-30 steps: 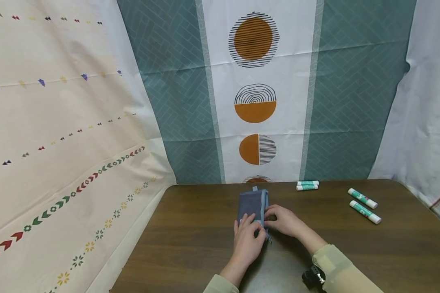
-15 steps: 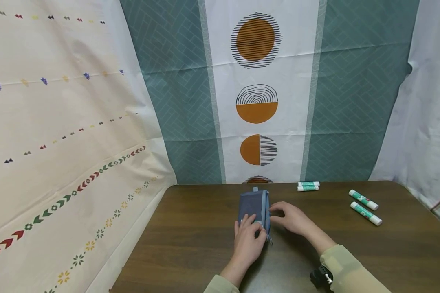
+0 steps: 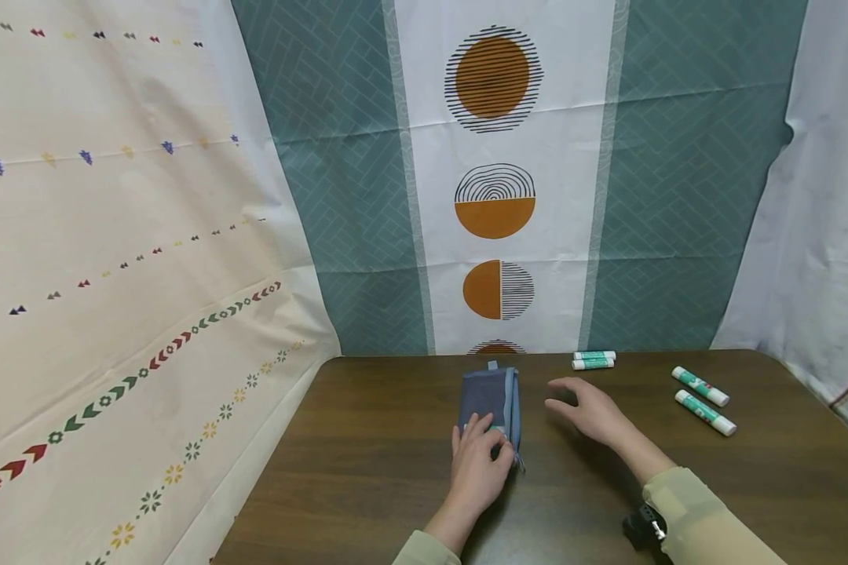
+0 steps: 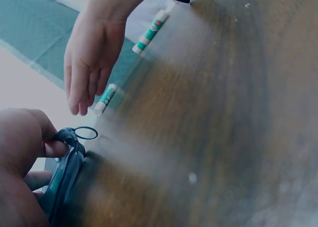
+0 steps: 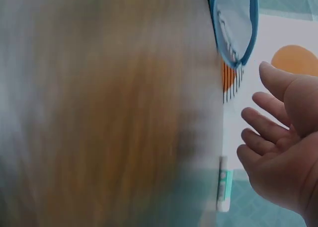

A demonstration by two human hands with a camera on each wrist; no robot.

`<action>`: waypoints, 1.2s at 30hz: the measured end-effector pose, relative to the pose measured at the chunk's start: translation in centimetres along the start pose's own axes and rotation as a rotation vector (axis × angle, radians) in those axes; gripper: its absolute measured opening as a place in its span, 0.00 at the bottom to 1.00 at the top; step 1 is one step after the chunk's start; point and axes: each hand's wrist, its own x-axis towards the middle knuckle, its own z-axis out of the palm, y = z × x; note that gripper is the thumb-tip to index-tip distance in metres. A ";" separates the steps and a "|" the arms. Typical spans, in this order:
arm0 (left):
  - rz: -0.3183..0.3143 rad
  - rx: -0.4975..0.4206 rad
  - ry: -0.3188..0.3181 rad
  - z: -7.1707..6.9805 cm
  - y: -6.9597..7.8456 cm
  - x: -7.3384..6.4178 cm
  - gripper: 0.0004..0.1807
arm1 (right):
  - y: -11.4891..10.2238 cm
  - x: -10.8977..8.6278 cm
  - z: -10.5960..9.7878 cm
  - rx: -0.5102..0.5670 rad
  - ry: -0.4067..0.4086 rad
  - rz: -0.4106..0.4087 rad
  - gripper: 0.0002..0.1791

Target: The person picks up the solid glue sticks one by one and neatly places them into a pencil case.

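Note:
A blue zippered pouch lies on the table, its mouth and zipper along the right side. My left hand lies over its near end. In the left wrist view the thumb and a finger pinch the edge of the pouch, close to a ring-shaped pull. The pouch's mouth gapes, as the right wrist view shows; its contents cannot be made out. Right of the pouch, my right hand is apart from it, above the table, fingers loosely extended and holding nothing.
Two green-and-white glue sticks lie side by side at the table's back edge. Farther right are an upper glue stick and a lower glue stick. Patterned cloths hang behind and left of the brown table.
My right hand has left the pouch's right edge and moved right, toward the glue sticks. The left hand stays on the pouch, whose mouth looks slightly wider.

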 end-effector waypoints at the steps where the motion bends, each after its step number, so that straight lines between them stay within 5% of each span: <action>1: 0.001 -0.001 0.001 0.0 0.0 0.0 0.11 | 0.3 0.0 -0.2 -0.007 0.005 0.004 0.29; 14: 0.001 0.000 0.006 0.2 -0.2 0.0 0.11 | 3.6 0.7 -3.1 -0.058 0.043 0.029 0.34; 36: 0.002 0.003 0.008 0.1 0.0 0.0 0.11 | 7.2 2.3 -4.9 -0.105 0.071 0.059 0.39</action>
